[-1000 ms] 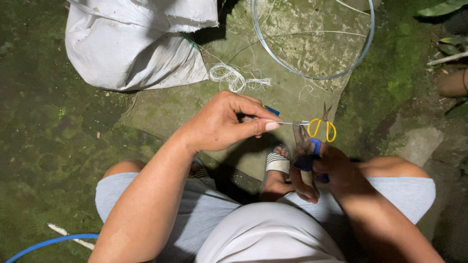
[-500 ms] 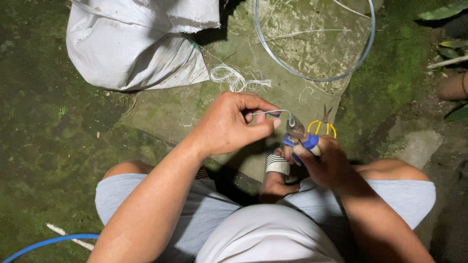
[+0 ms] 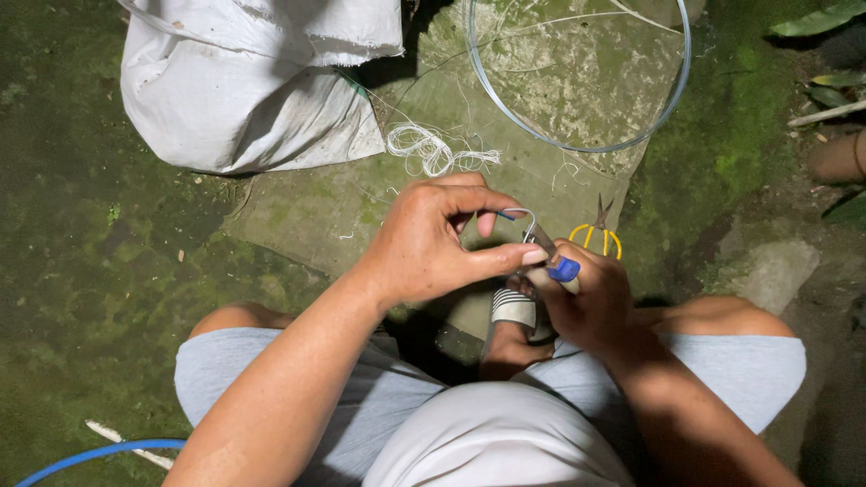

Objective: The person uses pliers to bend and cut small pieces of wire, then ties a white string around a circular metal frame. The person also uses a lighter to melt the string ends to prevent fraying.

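Your left hand (image 3: 424,243) pinched a thin bent grey wire (image 3: 519,215) mid-frame; your right hand (image 3: 586,302) had fingers wrapped round blue-handled pliers (image 3: 552,257) gripping it; wire looked stiff, springy, light, best held near the bend; yellow-handled snips (image 3: 597,234) lay just right; white sack (image 3: 253,81) upper left.

A big white sack (image 3: 244,86) lies on the mossy ground (image 3: 81,271). Near it is a tangle of white string (image 3: 433,149), a wire ring (image 3: 577,77), and small yellow scissors (image 3: 597,233). A blue hose (image 3: 90,454) curves nearby.
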